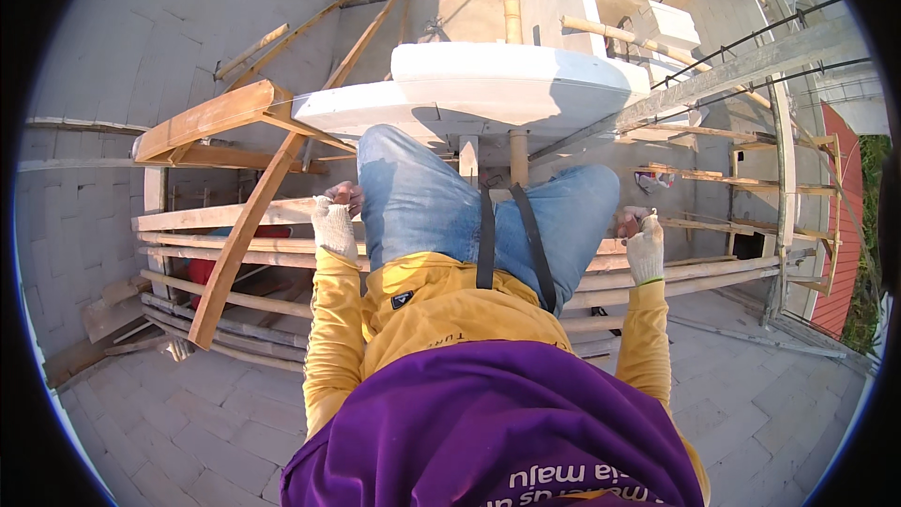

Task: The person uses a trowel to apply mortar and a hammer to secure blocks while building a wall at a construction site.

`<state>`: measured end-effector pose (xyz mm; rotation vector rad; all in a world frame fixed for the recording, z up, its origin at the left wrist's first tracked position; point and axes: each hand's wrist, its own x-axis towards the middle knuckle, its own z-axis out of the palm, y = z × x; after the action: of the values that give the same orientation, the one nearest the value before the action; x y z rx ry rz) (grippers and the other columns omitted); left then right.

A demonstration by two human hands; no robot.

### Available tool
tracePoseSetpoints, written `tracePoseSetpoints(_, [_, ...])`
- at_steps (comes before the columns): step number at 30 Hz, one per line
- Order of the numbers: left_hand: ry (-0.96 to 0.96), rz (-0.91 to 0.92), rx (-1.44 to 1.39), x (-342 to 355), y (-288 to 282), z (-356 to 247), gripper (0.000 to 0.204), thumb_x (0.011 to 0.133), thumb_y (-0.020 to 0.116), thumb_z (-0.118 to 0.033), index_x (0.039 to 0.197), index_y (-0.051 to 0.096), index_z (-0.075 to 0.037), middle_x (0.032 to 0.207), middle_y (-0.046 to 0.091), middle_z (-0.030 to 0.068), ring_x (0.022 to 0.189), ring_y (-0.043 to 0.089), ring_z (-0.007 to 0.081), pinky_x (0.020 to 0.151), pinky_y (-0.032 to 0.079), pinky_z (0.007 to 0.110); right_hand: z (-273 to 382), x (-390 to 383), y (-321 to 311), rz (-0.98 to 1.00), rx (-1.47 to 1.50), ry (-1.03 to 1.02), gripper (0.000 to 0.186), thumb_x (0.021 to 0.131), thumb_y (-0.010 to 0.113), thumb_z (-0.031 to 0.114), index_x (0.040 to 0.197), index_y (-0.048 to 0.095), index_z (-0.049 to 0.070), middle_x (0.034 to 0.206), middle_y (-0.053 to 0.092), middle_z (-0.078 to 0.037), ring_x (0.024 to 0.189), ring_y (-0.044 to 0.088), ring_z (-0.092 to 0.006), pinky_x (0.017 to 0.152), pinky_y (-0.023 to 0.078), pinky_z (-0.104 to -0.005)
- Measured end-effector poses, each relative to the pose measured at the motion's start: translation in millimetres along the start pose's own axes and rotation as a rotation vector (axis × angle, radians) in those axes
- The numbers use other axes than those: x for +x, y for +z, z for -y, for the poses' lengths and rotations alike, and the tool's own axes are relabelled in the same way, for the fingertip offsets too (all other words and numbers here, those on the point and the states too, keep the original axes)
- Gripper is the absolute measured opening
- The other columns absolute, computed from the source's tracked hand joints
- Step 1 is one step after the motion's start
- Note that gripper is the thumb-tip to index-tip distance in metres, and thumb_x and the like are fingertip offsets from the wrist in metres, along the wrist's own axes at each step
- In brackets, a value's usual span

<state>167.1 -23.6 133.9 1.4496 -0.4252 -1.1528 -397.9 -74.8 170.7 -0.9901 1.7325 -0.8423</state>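
My left hand [336, 223], in a whitish knit glove with bare fingertips, is beside my left knee at the end of a pale wooden plank [221, 216]. Its fingers are curled in, and what they hold, if anything, is hidden. Out past my right thigh, my right hand [644, 242] wears a similar glove. Its fingers are bent together too, and I cannot make out anything in them. Between the hands are my legs in blue jeans [418, 197], with two dark straps [486, 239] hanging over them. Just beyond my knees lies a long white block [516, 75] on top of a wall.
Wooden poles [694, 277] run crosswise beneath me, high above a block-paved floor [225, 413]. A tilted timber [249, 235] and a thick beam [206, 119] stand at left. Steel bars [751, 35] and a grey beam [741, 75] extend at right. White blocks [668, 26] are stacked beyond.
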Motion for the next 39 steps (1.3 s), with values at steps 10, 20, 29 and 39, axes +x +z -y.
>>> tracePoseSetpoints(10, [-0.084, 0.039, -0.320, 71.0, 33.7, -6.4, 0.036, 0.093, 0.070, -0.026, 0.113, 0.062, 0.002, 0.099, 0.070, 0.0150, 0.087, 0.070, 0.0249, 0.081, 0.057, 0.036, -5.8, -0.5, 28.0, 0.019, -0.454, -0.151, 0.018, 0.101, 0.058, 0.018, 0.105, 0.064, 0.001, 0.081, 0.065, -0.002, 0.071, 0.056, -0.0088, 0.060, 0.048, -0.0265])
tracePoseSetpoints(20, [-0.450, -0.083, -0.677, 154.1, 110.5, 3.0, 0.065, 0.104, 0.044, -0.035, 0.152, 0.023, 0.004, 0.153, 0.033, 0.0263, 0.141, 0.039, 0.0398, 0.116, 0.034, 0.052, 93.7, 99.6, 47.2, -0.008, -0.617, -0.368, 0.018, 0.098, 0.064, 0.020, 0.105, 0.065, 0.003, 0.086, 0.065, -0.011, 0.072, 0.061, -0.0213, 0.068, 0.049, -0.0377])
tracePoseSetpoints(29, [-0.696, -0.201, -0.671, 238.6, 118.7, 76.1, 0.082, 0.099, 0.051, -0.042, 0.158, 0.011, -0.001, 0.161, 0.018, 0.0255, 0.149, 0.024, 0.0395, 0.121, 0.023, 0.052, 208.2, 202.5, 165.2, 0.094, -0.923, -0.637, 0.022, 0.092, 0.071, 0.023, 0.105, 0.069, 0.005, 0.100, 0.069, -0.017, 0.096, 0.068, -0.0322, 0.083, 0.052, -0.0418])
tracePoseSetpoints(39, [-0.813, -0.145, -0.798, 274.1, 153.9, 97.0, 0.107, 0.091, 0.058, -0.059, 0.160, 0.000, -0.002, 0.164, 0.008, 0.0276, 0.152, 0.012, 0.0409, 0.121, 0.011, 0.056, 236.4, 197.7, 293.5, 0.508, -1.088, -0.975, 0.064, 0.081, 0.079, 0.041, 0.124, 0.059, -0.003, 0.126, 0.059, -0.024, 0.117, 0.058, -0.0411, 0.097, 0.047, -0.0472])
